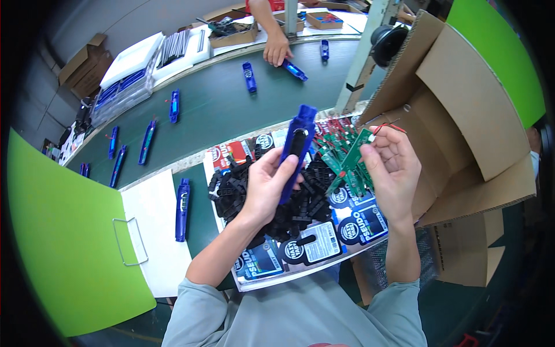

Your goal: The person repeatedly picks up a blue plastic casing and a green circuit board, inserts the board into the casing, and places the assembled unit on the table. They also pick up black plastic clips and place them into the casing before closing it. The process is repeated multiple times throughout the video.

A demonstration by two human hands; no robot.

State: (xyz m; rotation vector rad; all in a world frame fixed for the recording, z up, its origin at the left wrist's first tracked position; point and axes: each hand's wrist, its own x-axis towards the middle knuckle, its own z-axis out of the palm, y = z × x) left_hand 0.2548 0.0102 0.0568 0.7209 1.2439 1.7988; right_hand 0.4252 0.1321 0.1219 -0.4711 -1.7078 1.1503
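Observation:
My left hand (270,182) is closed around a long blue plastic housing (299,136), tilted, with a dark oval opening in its upper part. In my right hand (395,173), a green circuit board (354,151) with red and black wires is pinched between thumb and fingers. Below my left hand lies a heap of small black plastic parts (300,202). Beside it, under the held board, a pile of green circuit boards (330,156) with red wires spreads out. Both heaps rest on a printed sheet (312,246) in front of me.
Several blue housings (147,141) lie along the green conveyor belt (208,104); another blue housing (182,209) is at my left. Across the belt, another person's hand (278,48) touches a housing. An open cardboard box (462,127) stands at right, a green panel (63,231) at left.

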